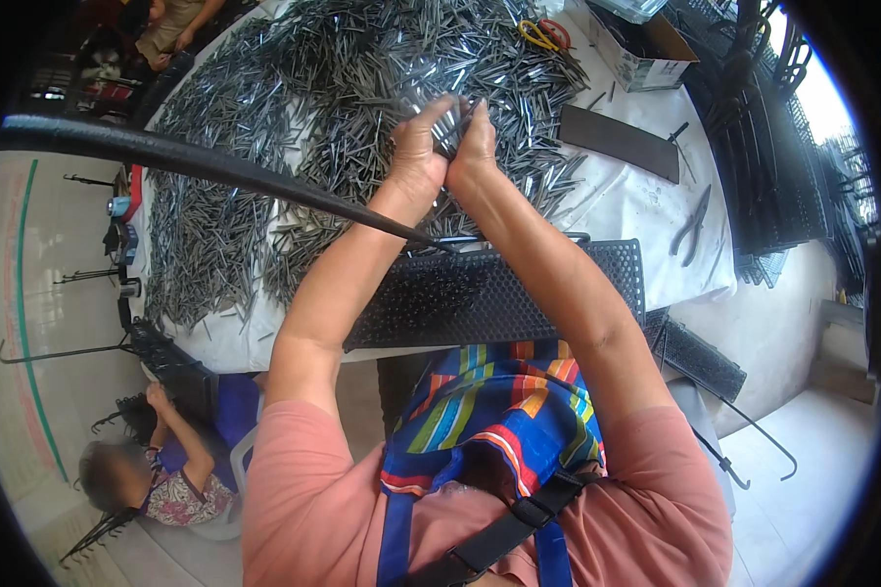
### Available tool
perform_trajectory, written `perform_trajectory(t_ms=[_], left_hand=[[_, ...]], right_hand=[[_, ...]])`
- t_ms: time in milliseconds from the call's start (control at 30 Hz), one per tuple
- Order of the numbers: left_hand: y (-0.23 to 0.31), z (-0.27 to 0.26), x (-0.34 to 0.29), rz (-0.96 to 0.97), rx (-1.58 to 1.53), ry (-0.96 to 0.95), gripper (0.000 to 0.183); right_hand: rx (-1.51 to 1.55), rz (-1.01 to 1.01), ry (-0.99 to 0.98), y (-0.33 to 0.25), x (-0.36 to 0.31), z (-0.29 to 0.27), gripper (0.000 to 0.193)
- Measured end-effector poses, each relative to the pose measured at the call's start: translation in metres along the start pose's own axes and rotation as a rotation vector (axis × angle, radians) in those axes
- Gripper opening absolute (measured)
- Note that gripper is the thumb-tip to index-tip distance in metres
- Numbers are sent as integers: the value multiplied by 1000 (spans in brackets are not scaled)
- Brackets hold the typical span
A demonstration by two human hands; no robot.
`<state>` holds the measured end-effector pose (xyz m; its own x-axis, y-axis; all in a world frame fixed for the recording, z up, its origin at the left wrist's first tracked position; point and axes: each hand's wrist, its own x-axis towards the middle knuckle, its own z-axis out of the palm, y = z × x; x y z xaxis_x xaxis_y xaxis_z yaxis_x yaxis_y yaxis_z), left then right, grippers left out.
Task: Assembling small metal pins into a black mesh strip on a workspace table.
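Both hands meet over a big heap of thin, dark metal strips (352,59) spread on the table. My left hand (419,152) and my right hand (475,145) are cupped together, fingers closed around a shiny bunch of metal strips (447,125). Most fingertips are hidden behind the bunch, and glare blurs its far end. Below my wrists, a black perforated metal tray (460,298) lies at the table's near edge, partly covered by my forearms. Small bits are scattered on its mesh.
A black bar (215,174) crosses from the left toward the tray. To the right are a dark flat plate (619,144), pliers (692,227), scissors (543,35) and a cardboard box (646,49). Black mesh racks (764,147) hang at far right. Another person (181,470) sits at lower left.
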<state>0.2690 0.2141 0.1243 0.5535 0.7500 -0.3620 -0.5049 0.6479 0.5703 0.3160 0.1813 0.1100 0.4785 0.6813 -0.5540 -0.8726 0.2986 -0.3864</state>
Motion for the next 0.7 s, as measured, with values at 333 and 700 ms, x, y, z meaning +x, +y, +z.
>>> perform_trajectory(t_ms=[333,700], left_hand=[[4,-27,6,334,336,337,19],[100,-57,-60,228,15,239,7]], right_hand=[[-1143,-455,327,15,25,-15,40],[-611,-245,-50,-9,6,-20,22]])
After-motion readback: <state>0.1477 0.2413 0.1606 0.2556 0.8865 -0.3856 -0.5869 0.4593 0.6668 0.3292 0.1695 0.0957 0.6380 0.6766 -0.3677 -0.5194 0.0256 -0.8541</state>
